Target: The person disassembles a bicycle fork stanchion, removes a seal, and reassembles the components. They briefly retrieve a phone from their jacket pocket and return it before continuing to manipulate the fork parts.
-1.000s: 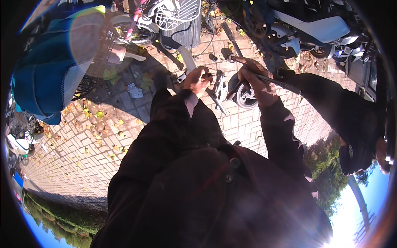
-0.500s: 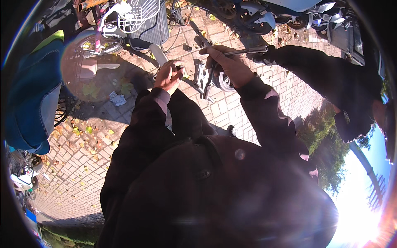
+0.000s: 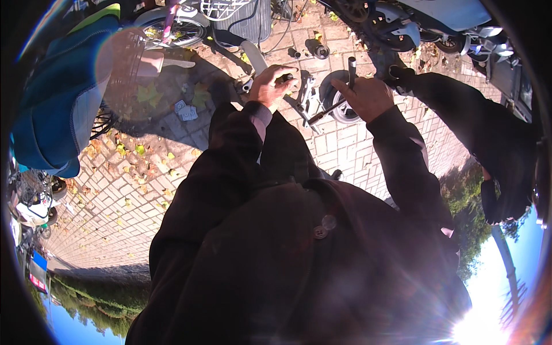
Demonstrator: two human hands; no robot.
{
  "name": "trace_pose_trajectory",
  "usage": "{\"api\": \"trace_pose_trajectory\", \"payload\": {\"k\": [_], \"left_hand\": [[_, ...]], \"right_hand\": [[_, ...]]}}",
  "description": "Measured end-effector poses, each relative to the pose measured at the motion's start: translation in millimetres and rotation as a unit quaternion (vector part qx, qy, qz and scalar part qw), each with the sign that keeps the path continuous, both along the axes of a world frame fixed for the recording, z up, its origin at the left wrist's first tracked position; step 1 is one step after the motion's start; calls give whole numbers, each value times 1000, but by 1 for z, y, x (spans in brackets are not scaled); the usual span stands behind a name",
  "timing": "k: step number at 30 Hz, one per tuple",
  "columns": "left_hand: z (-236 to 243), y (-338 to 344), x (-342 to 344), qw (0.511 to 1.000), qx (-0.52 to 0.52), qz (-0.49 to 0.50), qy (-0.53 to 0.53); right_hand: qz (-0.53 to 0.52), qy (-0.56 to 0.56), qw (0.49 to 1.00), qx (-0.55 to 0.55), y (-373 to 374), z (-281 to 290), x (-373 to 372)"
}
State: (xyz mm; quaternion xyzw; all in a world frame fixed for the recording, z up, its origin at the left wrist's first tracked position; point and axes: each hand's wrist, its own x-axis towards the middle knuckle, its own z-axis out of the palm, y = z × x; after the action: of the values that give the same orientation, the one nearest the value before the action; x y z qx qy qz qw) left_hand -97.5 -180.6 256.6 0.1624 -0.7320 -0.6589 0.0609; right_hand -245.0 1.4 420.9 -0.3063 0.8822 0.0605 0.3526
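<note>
My right hand [image 3: 369,99] is closed around a metal wrench [image 3: 352,70]. One thick end stands up past my thumb, and a thinner dark bar runs down to the left. My left hand [image 3: 272,87] is to the left of it, thumb and fingers curled round a small dark piece [image 3: 286,78] too small to name. Below and between the hands lies a metal frame part [image 3: 310,95] on the ground, next to a small wheel [image 3: 345,111] partly hidden by my right hand. A pale curved tube [image 3: 253,56] lies just beyond my left hand.
Brick paving [image 3: 121,213] with fallen leaves spreads around. A dark round metal part [image 3: 321,52] lies ahead. White cards [image 3: 185,110] are on the ground at left, near a blue cover [image 3: 49,103]. A person in dark clothes [image 3: 460,109] is at right. Parked two-wheelers [image 3: 397,29] stand behind.
The view has shifted, so the scene sits further right. In my right hand the wrench has turned: its thick end pointed right and now points upward. My left hand keeps its grip.
</note>
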Motion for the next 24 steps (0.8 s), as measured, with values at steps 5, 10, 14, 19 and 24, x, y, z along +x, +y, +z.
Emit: {"api": "trace_pose_trajectory", "payload": {"k": [5, 10, 14, 19, 24], "left_hand": [[1, 0, 0, 990, 125, 21, -59], [5, -9, -1, 990, 129, -12, -54], [9, -18, -2, 987, 131, -68, -65], [9, -19, 1, 993, 16, -100, -57], [6, -14, 1, 999, -6, -44, -24]], "right_hand": [[31, -26, 993, 109, 18, 7, -6], [-32, -126, 984, 124, 39, 16, -9], [6, -117, 986, 118, 58, 12, -14], [-161, -129, 977, -51, 61, 6, -14], [-471, -305, 811, -167, 39, 16, -10]]}}
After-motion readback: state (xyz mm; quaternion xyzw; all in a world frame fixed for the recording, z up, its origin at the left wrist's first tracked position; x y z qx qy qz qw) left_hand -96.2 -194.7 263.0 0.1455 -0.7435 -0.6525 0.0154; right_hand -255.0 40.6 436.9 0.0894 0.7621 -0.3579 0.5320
